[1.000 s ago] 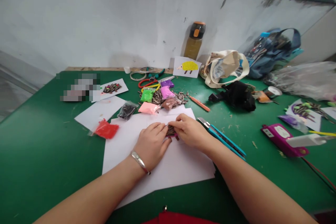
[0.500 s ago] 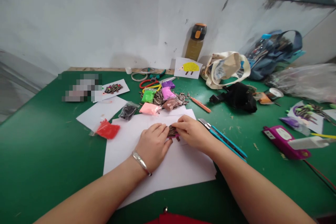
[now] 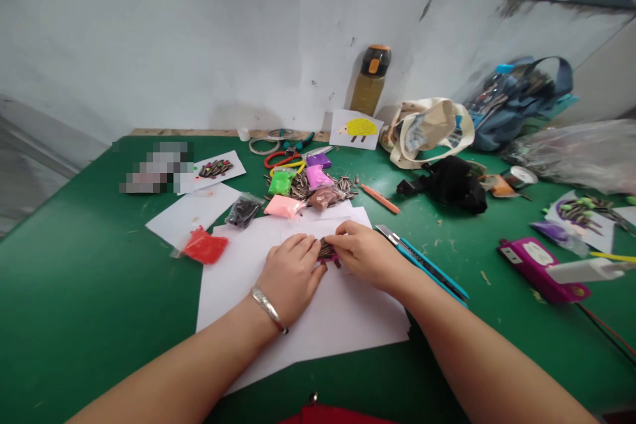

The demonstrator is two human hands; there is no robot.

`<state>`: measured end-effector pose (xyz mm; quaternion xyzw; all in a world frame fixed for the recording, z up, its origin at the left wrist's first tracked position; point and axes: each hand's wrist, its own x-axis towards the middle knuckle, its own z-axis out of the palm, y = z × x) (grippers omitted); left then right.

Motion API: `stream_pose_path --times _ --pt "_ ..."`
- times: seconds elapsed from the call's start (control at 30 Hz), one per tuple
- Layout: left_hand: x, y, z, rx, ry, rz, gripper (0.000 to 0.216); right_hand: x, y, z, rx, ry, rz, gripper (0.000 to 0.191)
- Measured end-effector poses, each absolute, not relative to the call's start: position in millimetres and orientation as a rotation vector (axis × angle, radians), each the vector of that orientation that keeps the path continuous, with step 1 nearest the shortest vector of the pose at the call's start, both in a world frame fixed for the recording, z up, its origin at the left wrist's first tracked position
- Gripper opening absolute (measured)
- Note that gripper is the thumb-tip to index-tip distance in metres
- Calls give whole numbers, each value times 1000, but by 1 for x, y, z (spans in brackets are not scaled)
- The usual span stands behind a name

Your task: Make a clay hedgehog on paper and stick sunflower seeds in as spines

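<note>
Sunflower seeds (image 3: 325, 249) cover a small clay figure with a pink edge and brown feet, between my two hands on white paper (image 3: 348, 318). My left hand (image 3: 291, 275) lies over the paper at the figure's left side, fingers stretched out and touching it. At the figure's right, my right hand (image 3: 365, 252) has thumb and fingers pinched together over the seeds. Whatever is between those fingertips is hidden. Just beyond lie a seed pile (image 3: 299, 184) and clay packets: green (image 3: 281, 182), peach (image 3: 284, 206), brown (image 3: 326, 197) and black (image 3: 244, 210).
A red clay packet (image 3: 205, 245) lies left of the paper. On the right are a blue utility knife (image 3: 427, 262), an orange tool (image 3: 379, 199), a black cloth item (image 3: 452, 185) and a magenta power strip (image 3: 541, 271). Scissors (image 3: 283, 160), a bottle (image 3: 370, 83) and a hedgehog picture card (image 3: 356, 129) stand behind.
Both hands stay almost in place at the seed-covered figure. The whole view has shifted very slightly.
</note>
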<state>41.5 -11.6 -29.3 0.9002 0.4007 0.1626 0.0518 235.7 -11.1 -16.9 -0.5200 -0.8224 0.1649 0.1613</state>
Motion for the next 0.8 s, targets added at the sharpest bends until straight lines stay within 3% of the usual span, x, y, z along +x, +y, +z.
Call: stream_pose_path --times 0.3,0.53,0.8 --pt "42 -11 -27 2714 1216 463 34 244 -6 -17 -1520 -2154 496 34" --pt "40 -11 -19 2656 1188 428 36 267 38 0 -1957 -2236 163 32" --pt "36 -11 -21 2670 1129 499 31 258 76 -12 -2058 -2247 48 25"
